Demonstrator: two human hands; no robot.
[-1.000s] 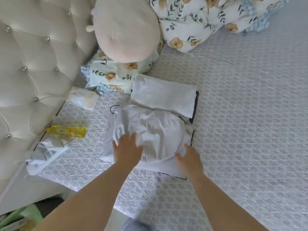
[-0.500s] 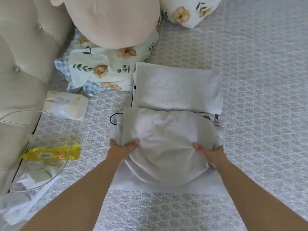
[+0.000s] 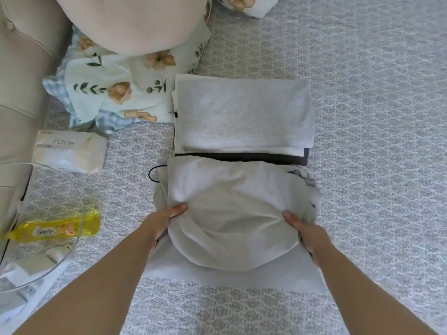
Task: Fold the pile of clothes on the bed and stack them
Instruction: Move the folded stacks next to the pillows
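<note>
Two hands grip one white garment (image 3: 229, 213) at the near middle of the bed (image 3: 375, 141): the left hand (image 3: 159, 221) is closed on its left edge with the thumb on top, and the right hand (image 3: 307, 233) is closed on its right edge in the same way. Compared with half a second ago the hands sit in nearly the same places on the cloth, while the view has drawn closer, so less of the round beige cushion (image 3: 135, 22) and the floral pillow (image 3: 116, 93) shows at the top. The garment's long axis runs left to right between the hands, with its rounded fold bulging toward the person over a flatter white layer beneath. Just beyond it, touching, lies one folded stack (image 3: 242, 114), a grey piece on top of white and dark layers, its long axis also left to right. To the left lie one tissue pack (image 3: 70, 151) and one yellow packet (image 3: 55, 228), well apart from the clothes.
</note>
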